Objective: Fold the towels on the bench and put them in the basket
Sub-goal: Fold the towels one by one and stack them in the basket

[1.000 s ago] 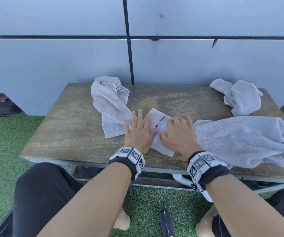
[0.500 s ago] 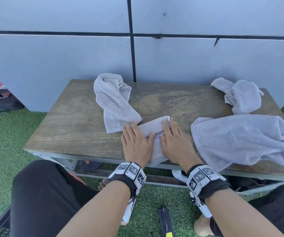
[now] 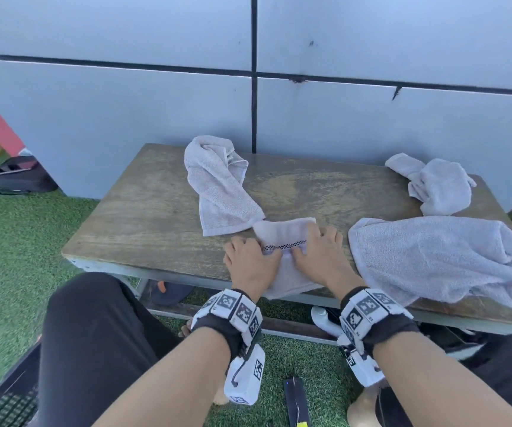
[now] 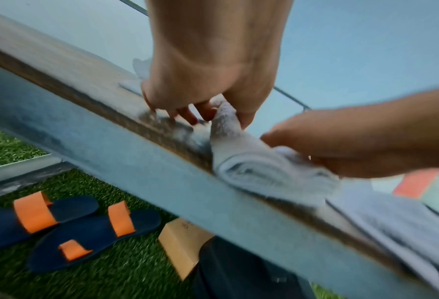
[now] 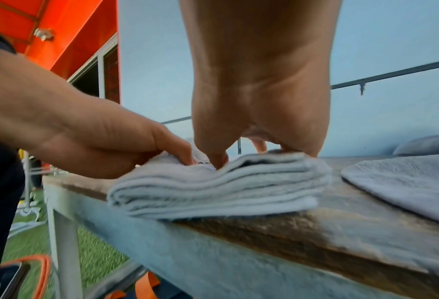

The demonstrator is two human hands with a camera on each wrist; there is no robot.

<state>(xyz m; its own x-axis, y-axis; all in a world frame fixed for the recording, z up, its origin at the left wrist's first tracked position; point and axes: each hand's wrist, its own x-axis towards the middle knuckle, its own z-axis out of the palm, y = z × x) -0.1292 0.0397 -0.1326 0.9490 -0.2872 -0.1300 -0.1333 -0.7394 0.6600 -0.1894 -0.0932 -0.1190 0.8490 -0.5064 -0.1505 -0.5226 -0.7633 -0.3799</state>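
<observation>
A small white folded towel (image 3: 282, 234) with a checked stripe lies at the wooden bench's (image 3: 144, 217) front edge and overhangs it a little. My left hand (image 3: 250, 261) pinches its left side; in the left wrist view the thumb sits on top and the fingers (image 4: 187, 115) curl at the towel (image 4: 264, 172). My right hand (image 3: 319, 252) grips the right side, thumb dug into the layered stack (image 5: 213, 192). Three unfolded grey-white towels lie on the bench: one at back left (image 3: 221, 189), a large one at right (image 3: 442, 260), a small crumpled one at back right (image 3: 436, 186).
A dark mesh basket (image 3: 5, 402) with an orange rim shows at the lower left by my knee. Blue and orange sandals (image 4: 59, 228) lie under the bench on green turf. A black bag (image 3: 17, 177) sits at far left. A grey wall backs the bench.
Both hands drew the folded towel towards me to the bench's front edge. Their fingers went from flat on it to curled round its sides.
</observation>
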